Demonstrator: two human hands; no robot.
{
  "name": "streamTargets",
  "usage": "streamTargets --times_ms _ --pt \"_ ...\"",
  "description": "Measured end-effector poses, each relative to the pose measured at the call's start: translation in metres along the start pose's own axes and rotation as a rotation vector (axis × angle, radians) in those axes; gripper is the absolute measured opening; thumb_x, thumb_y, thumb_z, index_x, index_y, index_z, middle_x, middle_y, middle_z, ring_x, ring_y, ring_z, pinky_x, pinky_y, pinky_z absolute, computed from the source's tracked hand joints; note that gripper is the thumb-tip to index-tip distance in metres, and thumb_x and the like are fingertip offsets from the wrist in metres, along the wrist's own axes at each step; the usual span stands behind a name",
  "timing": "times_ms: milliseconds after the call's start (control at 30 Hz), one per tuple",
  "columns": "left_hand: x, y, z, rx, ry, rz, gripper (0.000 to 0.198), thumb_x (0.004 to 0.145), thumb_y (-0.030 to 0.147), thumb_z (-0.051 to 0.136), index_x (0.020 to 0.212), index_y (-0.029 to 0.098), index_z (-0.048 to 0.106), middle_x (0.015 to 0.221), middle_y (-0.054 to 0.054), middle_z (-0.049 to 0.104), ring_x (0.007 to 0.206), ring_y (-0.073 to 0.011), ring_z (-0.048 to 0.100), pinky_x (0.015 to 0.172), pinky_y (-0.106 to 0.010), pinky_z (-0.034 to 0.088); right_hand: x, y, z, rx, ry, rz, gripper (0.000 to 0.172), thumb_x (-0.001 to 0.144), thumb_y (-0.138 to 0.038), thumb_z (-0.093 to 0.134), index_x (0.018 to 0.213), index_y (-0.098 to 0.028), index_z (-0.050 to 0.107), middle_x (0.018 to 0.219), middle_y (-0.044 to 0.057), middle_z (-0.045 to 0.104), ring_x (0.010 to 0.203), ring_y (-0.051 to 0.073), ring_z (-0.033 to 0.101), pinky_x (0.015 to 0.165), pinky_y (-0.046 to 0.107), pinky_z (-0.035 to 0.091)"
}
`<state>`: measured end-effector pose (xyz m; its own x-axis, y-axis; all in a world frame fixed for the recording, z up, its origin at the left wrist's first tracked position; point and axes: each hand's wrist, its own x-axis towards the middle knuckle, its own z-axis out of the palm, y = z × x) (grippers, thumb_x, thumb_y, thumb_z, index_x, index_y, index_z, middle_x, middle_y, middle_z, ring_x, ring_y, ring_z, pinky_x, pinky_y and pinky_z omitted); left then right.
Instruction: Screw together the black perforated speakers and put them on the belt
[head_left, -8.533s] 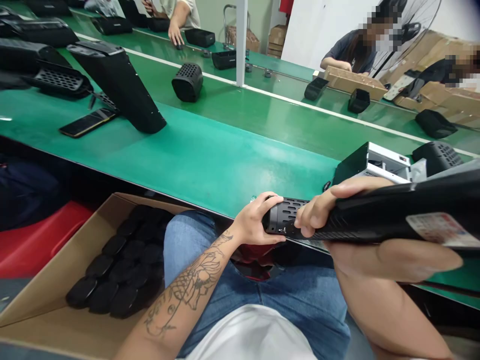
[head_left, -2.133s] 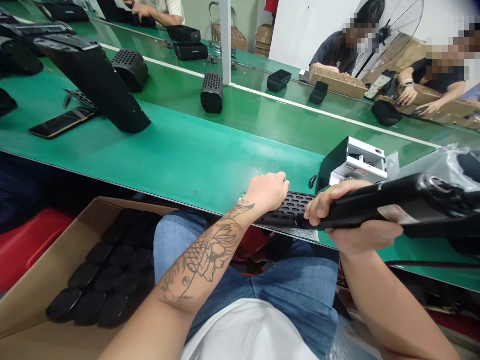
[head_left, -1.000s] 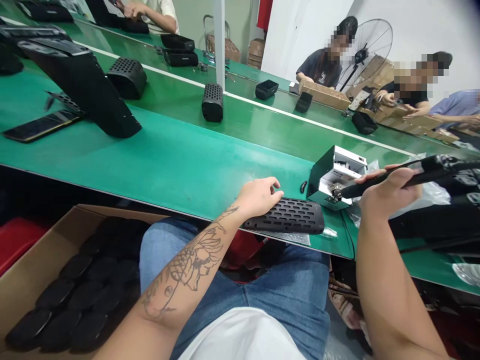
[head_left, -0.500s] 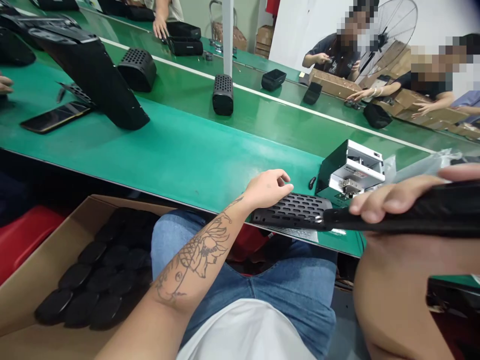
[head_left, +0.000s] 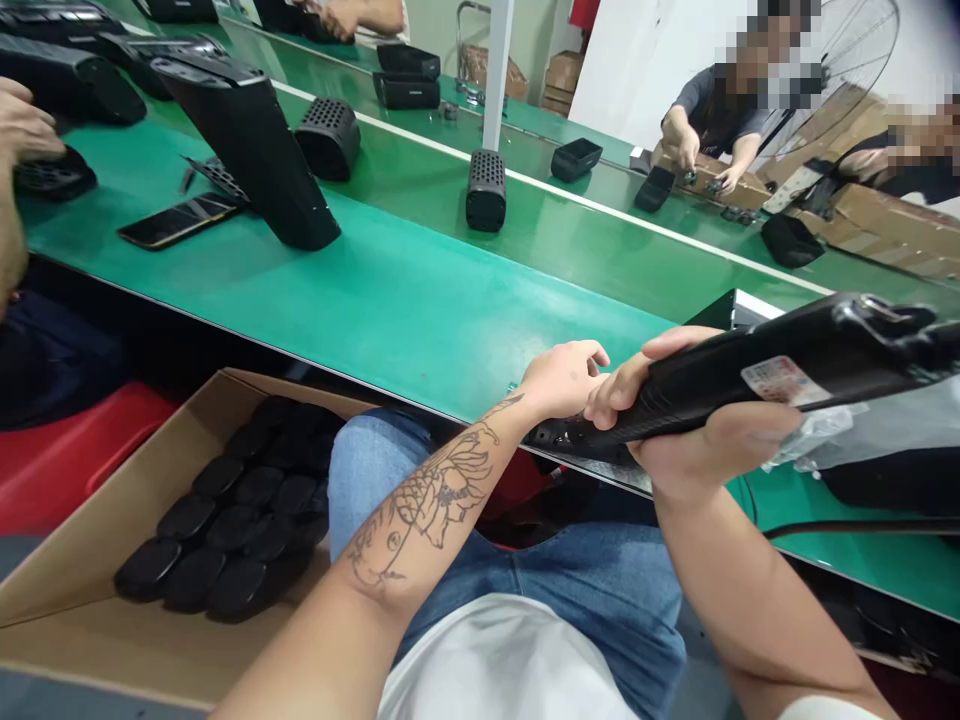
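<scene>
The right hand [head_left: 697,440], clamped round a driver [head_left: 795,365], hides most of the grille [head_left: 559,436] that the half-open left hand [head_left: 562,378] rests on, at the near edge of the green bench [head_left: 420,300].

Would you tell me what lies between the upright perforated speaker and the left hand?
Nothing: the head view shows only bare green table between the speaker and the left hand.

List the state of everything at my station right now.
Grille, lying flat, mostly covered.
Left hand, resting on the grille, fingers loose.
Right hand, closed around the screwdriver.
Box, open, holding black caps.
Phone, flat, screen dark.
</scene>
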<state>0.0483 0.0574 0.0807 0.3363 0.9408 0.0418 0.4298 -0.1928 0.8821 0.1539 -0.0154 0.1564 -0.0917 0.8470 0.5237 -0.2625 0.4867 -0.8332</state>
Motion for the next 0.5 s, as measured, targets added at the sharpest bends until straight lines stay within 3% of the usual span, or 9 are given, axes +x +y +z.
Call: streamTargets --times_ms 300,500 --pt "0.009 -0.004 0.0 0.079 -0.088 -0.047 0.024 0.094 0.041 0.062 0.107 0.023 0.07 0.102 -0.005 0.078 0.084 -0.0225 0.067 0.077 -0.033 0.046 0.002 0.012 0.0 0.042 -0.088 0.009 0.06 0.078 -0.079 0.071 0.098 -0.022 0.073 0.064 0.002 0.066 0.046 0.021 0.061 0.05 0.041 0.055" --pt "0.012 -0.008 0.003 0.075 -0.063 -0.04 0.019 0.095 0.04 0.062 0.102 0.024 0.07 0.097 -0.002 0.079 0.077 -0.019 0.064 0.072 -0.03 0.045 0.005 0.013 0.001 0.076 -0.142 0.03 0.054 0.077 -0.074 0.075 0.096 -0.023 0.075 0.063 0.001 0.065 0.043 0.019 0.058 0.048 0.039 0.056"
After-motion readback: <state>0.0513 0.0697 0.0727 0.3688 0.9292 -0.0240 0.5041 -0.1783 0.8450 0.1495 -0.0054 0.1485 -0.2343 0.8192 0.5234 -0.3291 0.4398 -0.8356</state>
